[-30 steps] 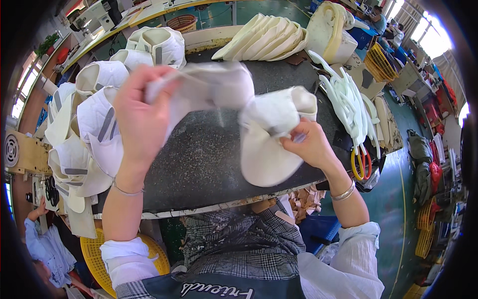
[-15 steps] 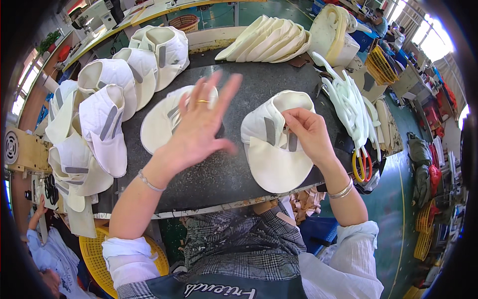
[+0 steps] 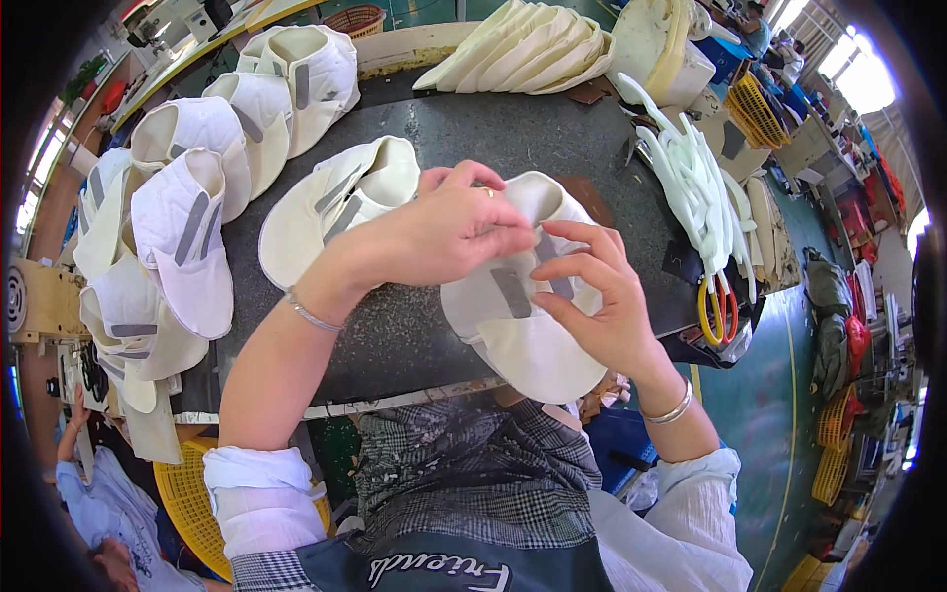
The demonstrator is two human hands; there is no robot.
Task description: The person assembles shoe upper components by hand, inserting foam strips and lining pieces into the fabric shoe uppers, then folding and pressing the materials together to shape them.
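A white shoe upper (image 3: 543, 355) with grey strips lies before me at the table's front edge, its rounded toe toward me and partly smeared by motion. My left hand (image 3: 454, 232) is over its opening with fingertips pressed together; what they hold, if anything, is too small to make out. At the upper's right side is my right hand (image 3: 597, 296), its thumb and fingers curved and apart, their tips close to the grey strips. To the left, partly behind my left forearm, rests a second white upper (image 3: 296, 232) with the same strips.
Several more white uppers (image 3: 182, 222) crowd the table's left side. A stack of cream pieces (image 3: 523, 54) lies at the back. White strips (image 3: 691, 187) and scissors with yellow and orange handles (image 3: 712, 316) lie right. A yellow basket (image 3: 187, 493) stands below left; a person's sleeve (image 3: 99, 503) shows beyond.
My left hand has moved right, from above the second upper to the nearer one. My right hand has loosened its pinch and shifted slightly down. The nearer upper has turned slightly.
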